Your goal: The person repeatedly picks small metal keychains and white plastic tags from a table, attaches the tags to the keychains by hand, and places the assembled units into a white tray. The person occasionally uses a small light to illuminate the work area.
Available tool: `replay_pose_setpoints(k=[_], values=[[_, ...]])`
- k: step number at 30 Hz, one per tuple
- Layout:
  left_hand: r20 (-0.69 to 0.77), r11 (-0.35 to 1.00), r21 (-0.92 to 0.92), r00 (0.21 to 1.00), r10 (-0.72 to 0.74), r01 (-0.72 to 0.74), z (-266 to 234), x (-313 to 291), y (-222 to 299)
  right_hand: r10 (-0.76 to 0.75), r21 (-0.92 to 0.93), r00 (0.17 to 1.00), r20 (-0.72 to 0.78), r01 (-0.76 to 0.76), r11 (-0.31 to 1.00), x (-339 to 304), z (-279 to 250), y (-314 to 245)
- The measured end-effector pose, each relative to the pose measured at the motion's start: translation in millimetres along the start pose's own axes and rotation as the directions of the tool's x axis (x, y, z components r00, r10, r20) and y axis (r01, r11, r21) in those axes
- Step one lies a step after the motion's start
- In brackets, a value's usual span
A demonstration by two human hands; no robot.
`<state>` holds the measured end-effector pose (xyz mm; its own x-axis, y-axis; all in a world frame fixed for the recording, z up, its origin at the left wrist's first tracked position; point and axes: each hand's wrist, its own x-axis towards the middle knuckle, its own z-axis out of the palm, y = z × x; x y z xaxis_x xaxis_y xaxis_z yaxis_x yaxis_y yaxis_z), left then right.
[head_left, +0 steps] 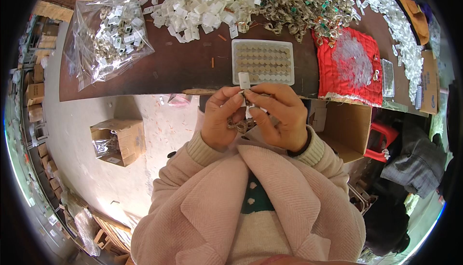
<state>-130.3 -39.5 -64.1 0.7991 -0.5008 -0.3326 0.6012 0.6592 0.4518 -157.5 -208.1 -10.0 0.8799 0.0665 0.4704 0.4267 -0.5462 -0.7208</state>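
Head view: my left hand (221,115) and right hand (282,114) pinch the lower end of a small white piece (244,80) in a narrow grip, seemingly steadying it from both sides, near the clear tray (263,42) on the surface (193,65); looped cord (240,126) hangs below.

little flat white plastic piece (244,80), kinda rectangular, held up mid-scene, long side running near to far, plus a loopy greyish-brown cord (239,126), loosely bunched, hanging nearer and slightly left
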Motion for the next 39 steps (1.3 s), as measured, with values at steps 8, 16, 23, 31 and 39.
replay_pose_setpoints(k=[8, 16, 23, 31, 39], values=[[0.122, 0.994, -0.072, 0.989, -0.079, 0.088, 3, -2, 1, 0.648, 0.676, 0.728, 0.225, -0.595, 0.434, 10, 9, 10], [0.108, 0.985, -0.16, 0.993, -0.049, 0.066, 9, -3, 0, 0.034, 0.541, 0.999, -0.008, -0.024, 0.841, 7, 8, 18], [0.032, 0.99, -0.117, 0.997, -0.074, 0.078, 22, -7, 1, -0.042, 0.489, 0.998, -0.041, 0.057, 0.871, 9, 5, 18], [0.197, 0.959, -0.23, 0.973, -0.121, 0.166, 14, -1, 1, -0.018, 0.48, 0.998, -0.065, 0.047, 0.876, 9, 5, 19], [0.023, 0.987, -0.136, 0.996, -0.089, 0.092, 10, 2, -14, -0.016, 0.48, 0.994, -0.106, 0.065, 0.875, 6, 6, 18]])
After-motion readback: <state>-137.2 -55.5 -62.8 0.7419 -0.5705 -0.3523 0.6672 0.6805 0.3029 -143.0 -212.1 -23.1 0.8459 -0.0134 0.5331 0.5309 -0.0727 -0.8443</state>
